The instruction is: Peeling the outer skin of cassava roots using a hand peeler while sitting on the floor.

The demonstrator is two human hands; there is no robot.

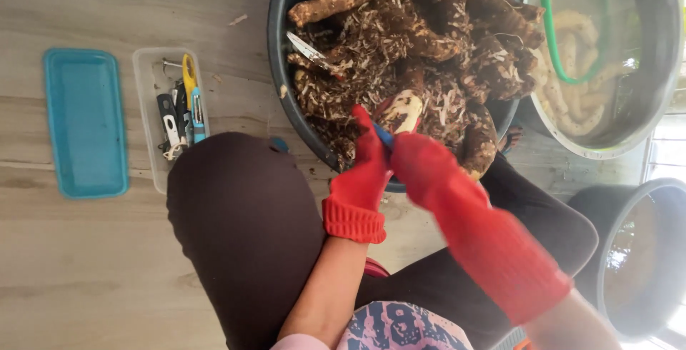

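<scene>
Red knit gloves on both my hands. Left hand (363, 171) fingers closed around a blue-handled peeler (384, 135), centre frame. Right hand (421, 164) wrapped tight on a half-peeled cassava root (404, 110), pale tip poking up just above my fingertips, touching the peeler. Both sit over the near rim of a dark basin (280, 71) piled with unpeeled roots and peelings; a knife (309, 50) lies in the pile. Upper right: metal bowl (654, 100) with peeled roots in water, green hose (554, 28). Left: clear tool tray (146, 107), teal lid (86, 122).
</scene>
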